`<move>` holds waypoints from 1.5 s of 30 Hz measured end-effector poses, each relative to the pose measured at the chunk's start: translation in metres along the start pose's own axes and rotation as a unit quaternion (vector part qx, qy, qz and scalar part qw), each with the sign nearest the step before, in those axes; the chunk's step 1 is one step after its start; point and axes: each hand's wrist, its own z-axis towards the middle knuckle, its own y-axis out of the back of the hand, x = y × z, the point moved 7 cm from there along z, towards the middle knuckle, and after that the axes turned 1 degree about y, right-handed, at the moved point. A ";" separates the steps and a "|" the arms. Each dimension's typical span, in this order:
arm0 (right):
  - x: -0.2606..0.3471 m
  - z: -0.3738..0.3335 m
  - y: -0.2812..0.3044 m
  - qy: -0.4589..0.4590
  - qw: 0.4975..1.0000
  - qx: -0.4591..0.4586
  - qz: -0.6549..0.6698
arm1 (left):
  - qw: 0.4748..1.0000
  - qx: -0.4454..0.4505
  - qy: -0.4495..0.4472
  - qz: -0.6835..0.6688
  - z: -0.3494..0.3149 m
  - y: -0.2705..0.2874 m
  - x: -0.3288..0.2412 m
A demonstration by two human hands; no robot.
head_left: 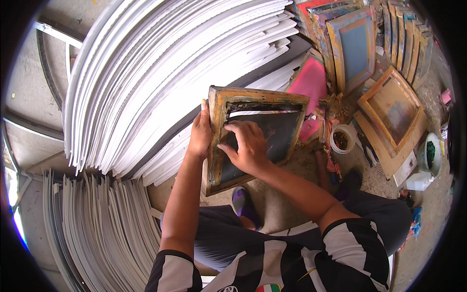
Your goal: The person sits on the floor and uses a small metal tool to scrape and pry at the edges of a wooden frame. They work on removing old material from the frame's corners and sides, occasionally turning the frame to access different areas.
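A wooden screen-printing frame [216,141] stands tilted in front of me, its paint-stained bars around a dark mesh [279,129]. Along the top bar a gap shows between the wood and the mesh. My left hand [200,135] grips the frame's left bar from outside, thumb up along its edge. Inside that same bar, my right hand [248,146] touches the inner edge with bent fingers. Its thumb and forefinger are apart, and nothing shows between them. The frame's lower part is partly behind my right hand.
Large stacks of white sheets [160,63] and grey sheets [104,228] stand at my left. More frames [352,46] lean at the far right, with another frame [391,109] lying nearer. A white bucket [343,138], pliers [368,148] and a tub with green contents [430,153] are on the floor.
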 end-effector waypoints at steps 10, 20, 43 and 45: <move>-0.022 0.012 -0.002 -0.053 0.997 -0.029 -0.044 | 0.999 -0.018 0.000 0.027 0.001 -0.006 -0.002; -0.016 0.020 0.011 -0.040 0.999 -0.012 -0.030 | 0.999 -0.032 -0.011 0.042 -0.002 -0.007 -0.002; -0.049 0.015 0.011 -0.152 0.980 -0.093 0.091 | 0.999 -0.023 -0.020 0.043 -0.004 -0.022 -0.007; -0.060 0.014 0.001 -0.234 0.964 -0.085 0.092 | 0.997 -0.025 -0.035 0.069 -0.003 -0.022 -0.008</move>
